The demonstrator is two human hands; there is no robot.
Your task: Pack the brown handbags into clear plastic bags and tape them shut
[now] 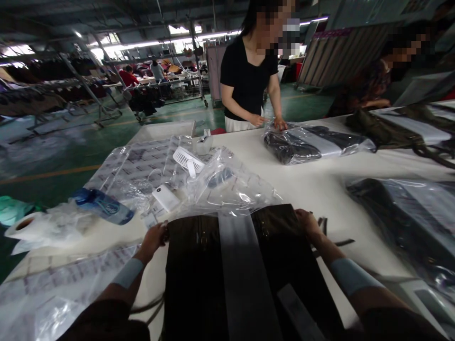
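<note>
A dark folded garment (pixel 194 279) lies on the white table in front of me, with small metal fittings near its far edge. Down its middle runs a pale translucent strip (pixel 241 270), and a small pale tag (pixel 296 308) rests lower right on it. My left hand (pixel 155 240) is closed on the garment's far left corner. On the far right corner, my right hand (pixel 308 223) grips the edge with bent fingers. Just beyond the garment, touching or nearly touching its far edge, is a crumpled clear plastic bag (pixel 231 187).
Left stand a blue bottle (pixel 106 206), a white phone (pixel 166 197) and a plastic roll (pixel 31 227). A white comb-like object (pixel 188 160) lies farther back. Bagged garments (pixel 305 142) and another (pixel 408 227) lie right. A co-worker (pixel 249 71) handles the far bag.
</note>
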